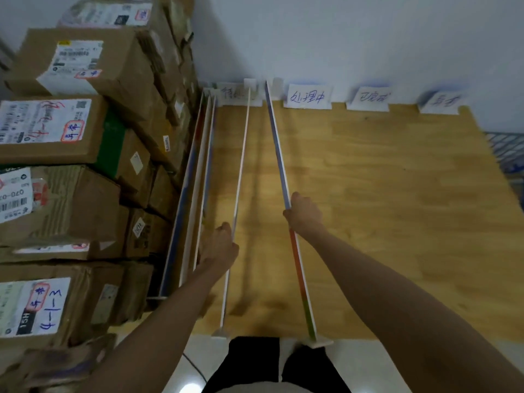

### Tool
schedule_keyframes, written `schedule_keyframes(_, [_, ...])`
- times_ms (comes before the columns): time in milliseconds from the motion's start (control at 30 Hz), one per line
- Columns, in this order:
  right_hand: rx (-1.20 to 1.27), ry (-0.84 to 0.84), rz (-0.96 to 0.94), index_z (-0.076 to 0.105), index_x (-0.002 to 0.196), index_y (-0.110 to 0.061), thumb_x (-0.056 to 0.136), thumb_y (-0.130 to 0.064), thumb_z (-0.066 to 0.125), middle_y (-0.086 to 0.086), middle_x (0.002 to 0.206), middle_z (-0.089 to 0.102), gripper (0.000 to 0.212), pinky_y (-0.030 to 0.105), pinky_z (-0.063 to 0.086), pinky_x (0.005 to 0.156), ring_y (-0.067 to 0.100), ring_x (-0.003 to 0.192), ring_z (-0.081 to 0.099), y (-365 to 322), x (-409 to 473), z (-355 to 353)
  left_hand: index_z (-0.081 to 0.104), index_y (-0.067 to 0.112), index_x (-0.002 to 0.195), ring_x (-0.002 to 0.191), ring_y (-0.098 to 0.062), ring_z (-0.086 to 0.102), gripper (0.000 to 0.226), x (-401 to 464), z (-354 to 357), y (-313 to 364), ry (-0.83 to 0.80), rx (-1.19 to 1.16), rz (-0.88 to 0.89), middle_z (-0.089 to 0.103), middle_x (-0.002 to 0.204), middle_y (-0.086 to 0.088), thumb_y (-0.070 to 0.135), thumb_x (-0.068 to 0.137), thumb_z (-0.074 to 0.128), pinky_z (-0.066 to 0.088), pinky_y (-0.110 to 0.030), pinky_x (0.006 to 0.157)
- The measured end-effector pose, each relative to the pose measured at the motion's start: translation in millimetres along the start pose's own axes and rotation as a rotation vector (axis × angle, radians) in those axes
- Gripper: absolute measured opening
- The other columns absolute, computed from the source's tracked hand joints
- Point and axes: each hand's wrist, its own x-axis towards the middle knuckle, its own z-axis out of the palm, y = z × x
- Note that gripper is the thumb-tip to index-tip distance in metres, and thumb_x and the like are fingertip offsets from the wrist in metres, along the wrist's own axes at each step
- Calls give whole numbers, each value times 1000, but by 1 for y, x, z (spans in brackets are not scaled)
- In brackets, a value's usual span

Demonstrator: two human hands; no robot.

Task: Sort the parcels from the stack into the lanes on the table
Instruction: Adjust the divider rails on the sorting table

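A tall stack of cardboard parcels point(71, 143) with white shipping labels fills the left side, beside the wooden table point(382, 194). Thin upright divider boards run from the front edge to the wall. My left hand point(219, 248) grips the white divider point(241, 171) near its middle. My right hand point(304, 215) grips the coloured-edge divider point(276, 146) to the right of it. Several more dividers point(195, 188) stand bunched together at the table's left edge against the parcels.
White paper lane signs point(307, 96) with handwriting stand along the wall at the back of the table. A blue wire basket point(507, 148) shows past the right edge. My legs and a white floor point(207, 361) lie below the front edge.
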Motion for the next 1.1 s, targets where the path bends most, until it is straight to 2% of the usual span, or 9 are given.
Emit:
schedule_keyframes(67, [9,17,15,51,115,-7,93,-20,56,15,111,62,26,40,49,75,37,100,62,21,-7,-12,51,10,102,75,-16,56,20,-7,4,14,2,27,22,59,88,-2,14,89,65,42,-27,58])
schedule_keyframes(233, [43,54,40,51,110,-7,93,-18,55,15,107,61,21,40,52,73,35,95,64,86,-30,-40,49,11,99,81,-27,64,18,-29,23,57,2,23,31,61,92,-6,13,87,63,54,-37,63])
schedule_keyframes(333, [21,80,63,53,110,-8,93,-18,55,13,106,62,20,37,46,67,34,95,63,133,-48,-56,48,10,100,86,-30,63,18,-50,37,91,1,41,28,60,94,-8,14,88,62,45,-33,62])
schedule_keyframes(467, [-5,110,95,53,107,-8,94,-19,56,11,103,62,17,36,44,65,31,92,62,196,-77,-80,49,9,101,87,-33,62,19,-82,58,139,10,51,39,60,95,-10,16,88,62,42,-33,61])
schedule_keyframes(633, [-16,145,143,54,111,-9,95,-21,55,11,105,62,20,35,43,67,31,93,62,274,-110,-111,47,11,98,75,-25,53,16,-118,85,199,11,54,76,58,91,-8,15,90,60,40,-32,58])
schedule_keyframes(767, [-6,188,177,54,108,-9,95,-19,54,10,98,59,16,34,41,66,29,84,57,327,-127,-134,47,10,100,70,-23,55,14,-136,100,245,-4,82,118,55,86,-6,15,93,58,37,-30,50])
schedule_keyframes(867, [6,213,203,49,99,-12,95,-19,53,6,87,52,9,34,40,64,27,79,53,360,-132,-147,48,9,100,68,-23,56,14,-139,110,274,-21,91,152,55,84,-6,14,92,58,35,-30,45])
schedule_keyframes(967, [3,224,238,45,95,-13,95,-20,53,3,81,49,11,35,40,62,27,77,53,387,-129,-159,48,9,98,71,-24,56,13,-132,119,303,-39,82,168,55,85,-7,12,91,59,35,-30,47])
schedule_keyframes(1100, [7,244,283,46,94,-14,96,-22,54,6,86,54,11,36,43,62,27,78,56,422,-112,-178,48,9,100,72,-24,57,15,-110,132,343,-63,65,197,56,88,-7,13,91,59,36,-30,47])
